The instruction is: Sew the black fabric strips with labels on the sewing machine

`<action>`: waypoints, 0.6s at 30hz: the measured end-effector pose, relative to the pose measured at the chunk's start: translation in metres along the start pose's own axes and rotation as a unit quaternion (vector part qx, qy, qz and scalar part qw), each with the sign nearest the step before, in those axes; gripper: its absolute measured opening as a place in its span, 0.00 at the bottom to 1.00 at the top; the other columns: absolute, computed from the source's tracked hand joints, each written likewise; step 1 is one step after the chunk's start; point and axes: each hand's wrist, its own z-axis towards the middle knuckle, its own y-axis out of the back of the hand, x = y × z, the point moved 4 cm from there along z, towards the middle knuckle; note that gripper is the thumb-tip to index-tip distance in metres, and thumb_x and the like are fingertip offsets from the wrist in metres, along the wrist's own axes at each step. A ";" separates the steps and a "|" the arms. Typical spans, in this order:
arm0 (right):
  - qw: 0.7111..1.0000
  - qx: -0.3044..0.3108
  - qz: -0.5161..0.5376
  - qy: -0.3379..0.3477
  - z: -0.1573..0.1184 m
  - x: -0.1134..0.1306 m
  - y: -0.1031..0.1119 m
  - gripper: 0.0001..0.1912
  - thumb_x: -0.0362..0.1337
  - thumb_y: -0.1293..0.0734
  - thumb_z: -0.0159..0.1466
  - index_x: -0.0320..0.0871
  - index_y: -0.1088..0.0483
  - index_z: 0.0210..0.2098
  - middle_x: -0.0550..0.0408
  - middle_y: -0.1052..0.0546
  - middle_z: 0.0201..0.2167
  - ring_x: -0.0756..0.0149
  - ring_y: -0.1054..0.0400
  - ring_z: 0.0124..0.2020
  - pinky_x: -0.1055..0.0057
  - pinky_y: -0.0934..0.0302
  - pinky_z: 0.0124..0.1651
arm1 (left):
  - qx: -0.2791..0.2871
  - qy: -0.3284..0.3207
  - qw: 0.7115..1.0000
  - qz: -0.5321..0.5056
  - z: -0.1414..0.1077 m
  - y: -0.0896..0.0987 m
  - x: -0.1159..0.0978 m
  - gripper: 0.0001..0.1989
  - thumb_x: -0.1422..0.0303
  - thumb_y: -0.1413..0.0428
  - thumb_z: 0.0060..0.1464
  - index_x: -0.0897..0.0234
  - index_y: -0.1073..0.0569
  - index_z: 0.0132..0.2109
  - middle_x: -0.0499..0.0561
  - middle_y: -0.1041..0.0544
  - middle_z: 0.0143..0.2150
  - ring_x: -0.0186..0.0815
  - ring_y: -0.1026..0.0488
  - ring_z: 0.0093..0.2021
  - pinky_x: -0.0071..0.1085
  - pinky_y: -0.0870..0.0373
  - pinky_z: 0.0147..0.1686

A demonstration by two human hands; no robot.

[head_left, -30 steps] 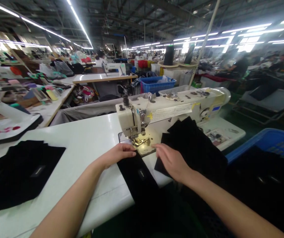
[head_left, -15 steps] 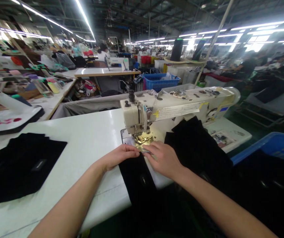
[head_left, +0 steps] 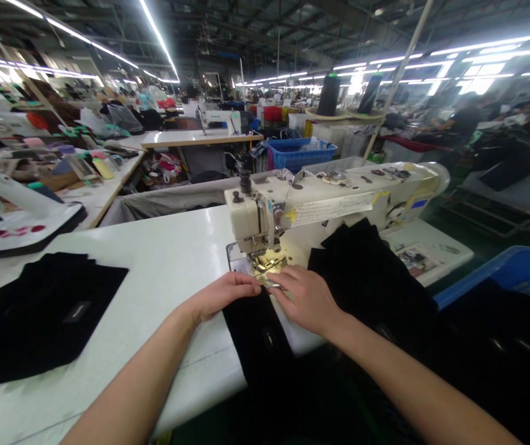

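The left hand (head_left: pixel 225 295) lies palm down with its fingers together, pressing the top edge of a black fabric strip (head_left: pixel 258 337) against the white table (head_left: pixel 163 266). The right hand (head_left: pixel 306 298) meets it from the other side, fingertips drawn together on the same edge, just in front of the presser foot (head_left: pixel 267 264) of the sewing machine (head_left: pixel 330 201); whether it pinches the cloth or only presses it, I cannot tell. The one strip runs from under the needle area towards the person and hangs over the table's near edge, and bears one small label.

One sewing machine stands here; a second sewing machine (head_left: pixel 218 118) sits on a far table. One stack of black pieces (head_left: pixel 37 315) lies well to the left on the table, and one heap of black cloth (head_left: pixel 371 278) lies just right of the right hand. Two dark thread cones (head_left: pixel 328 94) stand behind the machine.

Two blue crates are in view: the near blue crate (head_left: pixel 515 275) at right holds dark fabric, and the far blue crate (head_left: pixel 299 154) holds something pale that is too blurred to identify.
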 end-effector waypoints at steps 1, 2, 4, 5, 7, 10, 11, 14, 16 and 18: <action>1.000 0.001 0.000 0.000 0.000 0.000 0.000 0.13 0.38 0.36 0.70 0.45 0.26 0.51 0.51 0.22 0.41 0.59 0.29 0.44 0.65 0.36 0.45 | 0.001 -0.001 1.000 0.000 0.000 0.000 0.000 0.15 0.58 0.35 0.47 0.64 0.18 0.38 0.51 0.17 0.39 0.39 0.24 0.40 0.35 0.32 0.50; 1.000 0.002 0.000 -0.001 0.000 0.000 0.000 0.12 0.38 0.36 0.70 0.45 0.26 0.51 0.51 0.22 0.41 0.59 0.29 0.43 0.65 0.37 0.45 | 0.002 -0.002 1.000 0.001 0.000 0.000 0.000 0.15 0.58 0.35 0.47 0.64 0.18 0.38 0.51 0.17 0.39 0.39 0.24 0.40 0.35 0.32 0.49; 1.000 0.007 -0.001 -0.002 0.000 0.000 -0.001 0.13 0.38 0.36 0.70 0.45 0.26 0.51 0.51 0.22 0.40 0.59 0.29 0.43 0.65 0.37 0.45 | 0.007 -0.003 1.000 0.002 0.000 0.000 0.001 0.15 0.57 0.35 0.48 0.64 0.18 0.37 0.51 0.17 0.39 0.39 0.24 0.40 0.35 0.32 0.49; 1.000 0.008 -0.002 -0.002 0.000 0.000 -0.001 0.13 0.38 0.36 0.70 0.45 0.26 0.51 0.51 0.22 0.40 0.59 0.29 0.43 0.65 0.37 0.45 | 0.008 -0.002 1.000 0.001 0.000 0.000 0.001 0.15 0.57 0.35 0.48 0.64 0.18 0.37 0.51 0.17 0.39 0.39 0.24 0.40 0.35 0.32 0.49; 1.000 0.007 -0.003 -0.002 0.000 0.000 -0.001 0.13 0.37 0.37 0.70 0.45 0.26 0.51 0.51 0.22 0.40 0.59 0.29 0.43 0.65 0.37 0.45 | 0.007 -0.001 1.000 0.002 0.000 0.000 0.001 0.14 0.58 0.35 0.48 0.64 0.18 0.37 0.51 0.17 0.39 0.39 0.24 0.40 0.36 0.32 0.50; 1.000 0.006 -0.002 -0.001 0.000 0.000 -0.001 0.12 0.37 0.37 0.70 0.45 0.26 0.51 0.52 0.22 0.40 0.60 0.29 0.43 0.65 0.37 0.45 | 0.008 0.000 1.000 0.003 0.000 -0.001 0.000 0.14 0.58 0.35 0.48 0.64 0.18 0.37 0.51 0.18 0.38 0.39 0.25 0.40 0.36 0.32 0.49; 1.000 0.007 0.000 0.000 0.000 0.000 -0.001 0.12 0.37 0.36 0.70 0.45 0.26 0.51 0.52 0.22 0.40 0.60 0.29 0.44 0.65 0.37 0.45 | 0.008 0.000 1.000 0.005 0.000 -0.001 0.000 0.14 0.58 0.35 0.49 0.64 0.18 0.37 0.50 0.18 0.38 0.39 0.25 0.40 0.35 0.32 0.49; 1.000 0.010 0.009 0.003 0.001 0.000 -0.002 0.12 0.37 0.36 0.69 0.46 0.26 0.51 0.52 0.22 0.40 0.60 0.29 0.44 0.66 0.36 0.45 | 0.008 -0.002 1.000 0.011 0.000 -0.001 0.000 0.13 0.59 0.36 0.49 0.63 0.18 0.37 0.50 0.18 0.38 0.39 0.25 0.39 0.35 0.32 0.48; 1.000 0.009 0.018 0.003 0.001 -0.001 -0.003 0.12 0.36 0.35 0.69 0.46 0.26 0.51 0.51 0.22 0.41 0.60 0.29 0.45 0.65 0.35 0.46 | 0.010 -0.003 1.000 0.013 0.000 -0.001 0.000 0.13 0.59 0.36 0.49 0.63 0.18 0.37 0.50 0.18 0.37 0.38 0.25 0.39 0.35 0.32 0.48; 0.999 0.007 0.033 0.002 0.002 -0.002 -0.004 0.12 0.36 0.35 0.69 0.45 0.26 0.51 0.51 0.22 0.43 0.60 0.29 0.46 0.65 0.35 0.49 | 0.012 -0.004 1.000 0.012 0.000 -0.002 0.000 0.13 0.59 0.36 0.49 0.63 0.18 0.37 0.50 0.18 0.37 0.38 0.25 0.39 0.35 0.33 0.49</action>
